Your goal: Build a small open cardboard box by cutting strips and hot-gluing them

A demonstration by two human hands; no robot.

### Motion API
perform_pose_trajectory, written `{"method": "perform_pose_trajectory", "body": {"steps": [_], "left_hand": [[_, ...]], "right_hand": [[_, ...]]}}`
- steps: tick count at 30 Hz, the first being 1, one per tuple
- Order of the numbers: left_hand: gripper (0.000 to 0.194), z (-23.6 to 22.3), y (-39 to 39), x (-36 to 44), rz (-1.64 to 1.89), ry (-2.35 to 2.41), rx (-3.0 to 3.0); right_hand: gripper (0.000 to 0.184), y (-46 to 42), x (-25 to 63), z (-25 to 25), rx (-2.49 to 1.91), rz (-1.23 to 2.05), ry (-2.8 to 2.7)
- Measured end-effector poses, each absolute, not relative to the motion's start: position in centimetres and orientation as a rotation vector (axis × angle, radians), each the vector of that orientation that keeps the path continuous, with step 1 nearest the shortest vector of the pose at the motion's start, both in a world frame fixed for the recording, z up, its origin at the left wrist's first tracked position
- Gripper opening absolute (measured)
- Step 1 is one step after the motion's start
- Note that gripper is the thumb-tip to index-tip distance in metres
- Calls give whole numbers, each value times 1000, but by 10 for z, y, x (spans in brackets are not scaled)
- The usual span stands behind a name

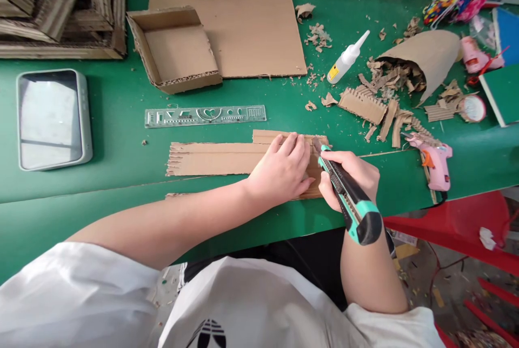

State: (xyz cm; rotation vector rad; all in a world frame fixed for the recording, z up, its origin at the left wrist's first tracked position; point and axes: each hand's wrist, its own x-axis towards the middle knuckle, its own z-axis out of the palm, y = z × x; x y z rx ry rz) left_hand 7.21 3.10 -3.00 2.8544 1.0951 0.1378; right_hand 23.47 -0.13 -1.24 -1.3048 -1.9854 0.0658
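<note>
My right hand (pixel 359 175) is wrapped round a black and mint-green box cutter (pixel 352 202). The cutter's blade end meets the right part of a cardboard strip (pixel 211 159). Flat on the cardboard rests my left hand (pixel 281 167), its fingers stretched out just left of the blade. A narrower cardboard piece (pixel 263 136) shows along the upper edge, partly under the left fingers. The strip's left end is ragged, with corrugation exposed. Under my left forearm and hand, other cardboard is mostly hidden. Above the strip lies a clear plastic ruler (pixel 239 114).
An open cardboard box (pixel 178 51) overlaps a large cardboard sheet (pixel 259 29). Further right are a glue bottle (pixel 346 61), torn cardboard scraps (pixel 363 105) and a pink glue gun (pixel 436 161). A framed tablet-like device (pixel 52 118) lies left. A red chair (pixel 470 223) stands by the table edge.
</note>
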Motion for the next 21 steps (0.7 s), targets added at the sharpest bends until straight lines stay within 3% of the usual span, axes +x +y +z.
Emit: {"method": "perform_pose_trajectory", "body": {"steps": [21], "left_hand": [[61,-27,36,70,134,1053,2887]], "right_hand": [[26,0,234,-19,-1377,46,-1848]]}}
